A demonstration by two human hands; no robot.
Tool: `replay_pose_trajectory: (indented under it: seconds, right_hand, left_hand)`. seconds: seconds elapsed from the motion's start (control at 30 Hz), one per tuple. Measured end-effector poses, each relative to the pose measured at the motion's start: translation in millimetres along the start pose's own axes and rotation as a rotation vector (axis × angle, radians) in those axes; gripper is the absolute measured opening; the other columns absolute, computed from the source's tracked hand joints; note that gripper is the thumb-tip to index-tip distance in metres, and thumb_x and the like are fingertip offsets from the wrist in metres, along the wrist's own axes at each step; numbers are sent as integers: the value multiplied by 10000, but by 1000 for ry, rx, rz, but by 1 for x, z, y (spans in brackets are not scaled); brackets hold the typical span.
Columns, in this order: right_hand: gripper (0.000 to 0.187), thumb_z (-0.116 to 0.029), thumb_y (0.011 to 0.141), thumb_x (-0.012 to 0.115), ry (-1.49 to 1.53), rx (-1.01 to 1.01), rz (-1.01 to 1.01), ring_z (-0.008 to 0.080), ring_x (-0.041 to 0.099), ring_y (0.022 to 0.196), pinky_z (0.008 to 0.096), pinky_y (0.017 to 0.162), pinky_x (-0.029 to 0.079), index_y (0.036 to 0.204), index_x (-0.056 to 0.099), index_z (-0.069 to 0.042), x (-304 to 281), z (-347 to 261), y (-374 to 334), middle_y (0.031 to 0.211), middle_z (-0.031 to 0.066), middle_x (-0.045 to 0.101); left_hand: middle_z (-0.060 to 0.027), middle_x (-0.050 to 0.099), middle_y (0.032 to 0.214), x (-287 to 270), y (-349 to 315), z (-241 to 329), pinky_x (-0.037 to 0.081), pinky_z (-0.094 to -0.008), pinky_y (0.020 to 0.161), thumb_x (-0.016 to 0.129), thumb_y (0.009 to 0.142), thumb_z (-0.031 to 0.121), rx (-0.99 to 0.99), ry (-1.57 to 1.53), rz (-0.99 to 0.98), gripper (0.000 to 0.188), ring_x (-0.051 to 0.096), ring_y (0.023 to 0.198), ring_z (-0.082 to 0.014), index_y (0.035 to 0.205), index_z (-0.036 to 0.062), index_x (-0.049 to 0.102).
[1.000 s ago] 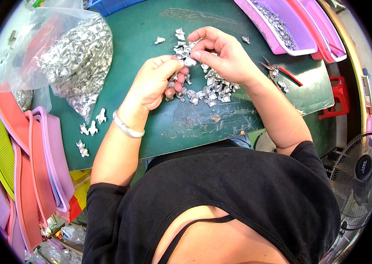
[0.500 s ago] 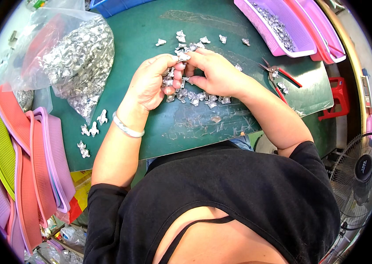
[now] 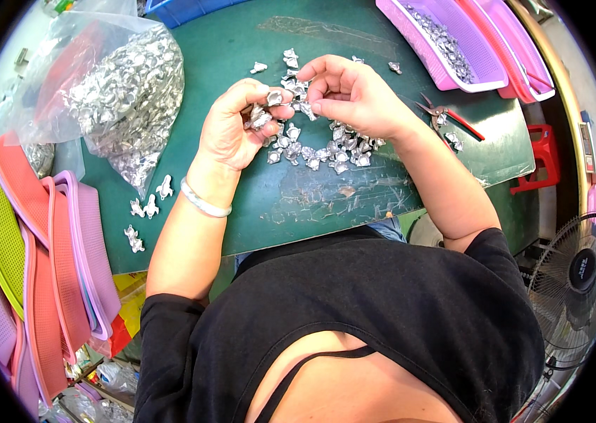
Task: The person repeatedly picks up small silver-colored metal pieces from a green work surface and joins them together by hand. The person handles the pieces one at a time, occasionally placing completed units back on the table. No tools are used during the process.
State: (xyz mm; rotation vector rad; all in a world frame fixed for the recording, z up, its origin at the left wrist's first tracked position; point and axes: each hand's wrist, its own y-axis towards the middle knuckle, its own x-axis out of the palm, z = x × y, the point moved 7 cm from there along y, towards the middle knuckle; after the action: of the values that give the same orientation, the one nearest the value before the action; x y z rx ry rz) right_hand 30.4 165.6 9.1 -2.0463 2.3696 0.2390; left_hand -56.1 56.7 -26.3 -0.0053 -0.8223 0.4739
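Note:
My left hand [image 3: 222, 125], a pale bangle at its wrist, is closed around several small silver metal castings [image 3: 259, 118]. One of them stands at the thumb and fingertips. To its right, my right hand [image 3: 365, 102] hovers over the loose pieces, its thumb and index finger apart and nothing visible between them. Loose castings [image 3: 312, 156] of the same kind lie on the green table [image 3: 255, 211] below and between the hands, partly hidden by the right hand. A few more are scattered beyond the fingers.
A clear bag [image 3: 128, 99] full of castings stands at the left, with several loose castings near it. Stacked plastic baskets [image 3: 58, 268] crowd the left edge. Red-handled cutters [image 3: 463, 125] lie right of my right hand. A purple basket [image 3: 484, 87] holding small metal parts sits far right.
My hands have separated. The right hand has moved up and away from the left, its fingers spreading. The left hand has shifted slightly left, showing more of the castings in it.

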Motion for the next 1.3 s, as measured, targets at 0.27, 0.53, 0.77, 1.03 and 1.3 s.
replay_pose_trajectory:
  seconds: [0.27, 0.53, 0.77, 1.03, 1.3]
  right_hand:
    - [338, -13, 733, 595, 123, 3, 105, 77, 528, 726, 211, 674, 436, 1054, 494, 21, -9, -1, 0, 778, 22, 555]
    - [339, -5, 737, 596, 138, -20, 148, 77, 521, 693, 211, 634, 437, 1059, 495, 22, -3, -3, 0, 754, 21, 547]
    - [337, 28, 749, 577, 122, -51, 195, 75, 522, 716, 202, 608, 447, 1076, 498, 13, -9, -5, -1, 827, 44, 556]
    - [397, 18, 768, 577, 136, 5, 56, 73, 547, 807, 195, 638, 452, 1148, 466, -12, -2, -3, 0, 986, 60, 576]
    - [398, 3, 770, 597, 187, -2, 55, 81, 558, 813, 198, 630, 454, 1144, 464, -8, -2, -1, -1, 953, 59, 586]
  left_hand:
    - [-86, 605, 780, 20, -7, -8, 402, -193, 446, 555, 804, 140, -99, 199, 48, 119, 592, 627, -158, 870, 41, 557]
    - [-24, 578, 683, 22, -8, -21, 352, -153, 416, 582, 837, 164, -44, 531, 134, 111, 514, 516, -66, 823, 56, 561]
    - [-25, 570, 667, 16, -7, -15, 329, -160, 402, 548, 841, 155, -64, 405, 178, 123, 498, 514, -79, 811, 39, 574]
    - [-35, 562, 643, 21, -9, -17, 322, -151, 371, 522, 843, 153, -150, 343, 91, 144, 487, 479, -83, 798, 24, 569]
    - [-37, 556, 648, 17, -6, -20, 324, -150, 366, 489, 858, 205, -172, 292, 62, 209, 482, 478, -84, 811, 14, 562]
